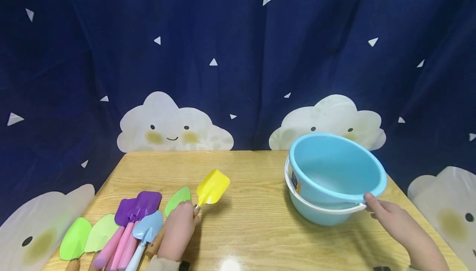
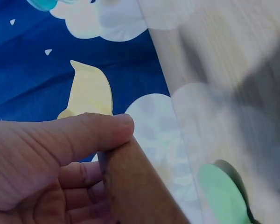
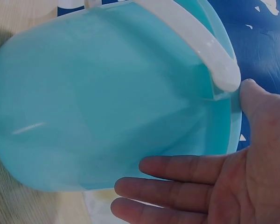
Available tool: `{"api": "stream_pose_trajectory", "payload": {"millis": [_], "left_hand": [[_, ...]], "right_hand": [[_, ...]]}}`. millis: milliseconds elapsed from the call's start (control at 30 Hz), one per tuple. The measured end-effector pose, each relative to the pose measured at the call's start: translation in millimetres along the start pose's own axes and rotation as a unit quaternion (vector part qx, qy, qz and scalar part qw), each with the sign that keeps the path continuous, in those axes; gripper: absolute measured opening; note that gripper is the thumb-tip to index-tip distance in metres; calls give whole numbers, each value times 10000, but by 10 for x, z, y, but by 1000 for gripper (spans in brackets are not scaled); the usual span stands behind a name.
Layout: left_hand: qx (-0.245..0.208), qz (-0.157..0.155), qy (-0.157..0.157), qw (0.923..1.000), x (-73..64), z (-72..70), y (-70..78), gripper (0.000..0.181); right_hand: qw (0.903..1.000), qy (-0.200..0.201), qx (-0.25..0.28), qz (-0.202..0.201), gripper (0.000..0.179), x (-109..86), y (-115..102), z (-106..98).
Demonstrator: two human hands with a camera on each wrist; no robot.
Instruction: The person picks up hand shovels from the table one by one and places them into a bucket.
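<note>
My left hand [image 1: 181, 226] holds a small shovel by its brown wooden handle [image 2: 135, 182]. The shovel's yellow blade [image 1: 213, 186] points up and away over the table, and much of the handle is hidden by the hand in the head view. At the right, a light blue bucket [image 1: 322, 218] leans with its mouth towards me. My right hand [image 1: 392, 217] is at its near right rim, with the thumb touching the edge. In the right wrist view the fingers [image 3: 163, 193] extend straight along the bucket's outside, below its white handle [image 3: 196, 35].
Several shovels lie at the table's left: purple ones [image 1: 146, 204] with pink handles, a light blue one [image 1: 148, 224], and green ones [image 1: 76, 238], one of them [image 1: 179, 198] just beyond my left hand. A dark blue curtain [image 1: 238, 56] with clouds surrounds the wooden table [image 1: 253, 238].
</note>
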State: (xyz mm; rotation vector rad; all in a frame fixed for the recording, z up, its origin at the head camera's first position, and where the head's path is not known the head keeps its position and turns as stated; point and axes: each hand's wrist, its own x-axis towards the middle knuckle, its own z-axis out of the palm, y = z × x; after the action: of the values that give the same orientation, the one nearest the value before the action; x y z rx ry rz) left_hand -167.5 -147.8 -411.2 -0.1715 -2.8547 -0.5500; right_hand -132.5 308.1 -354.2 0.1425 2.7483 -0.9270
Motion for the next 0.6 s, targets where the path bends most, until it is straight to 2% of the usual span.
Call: {"api": "stream_pose_trajectory", "payload": {"millis": [233, 600], "left_hand": [[126, 100, 151, 9998, 76, -42, 112, 19], [-56, 372, 306, 9988, 185, -81, 293, 20]], "right_hand": [[10000, -26, 14, 14, 79, 7, 8, 0], [10000, -57, 52, 12, 78, 8, 8, 2]]}}
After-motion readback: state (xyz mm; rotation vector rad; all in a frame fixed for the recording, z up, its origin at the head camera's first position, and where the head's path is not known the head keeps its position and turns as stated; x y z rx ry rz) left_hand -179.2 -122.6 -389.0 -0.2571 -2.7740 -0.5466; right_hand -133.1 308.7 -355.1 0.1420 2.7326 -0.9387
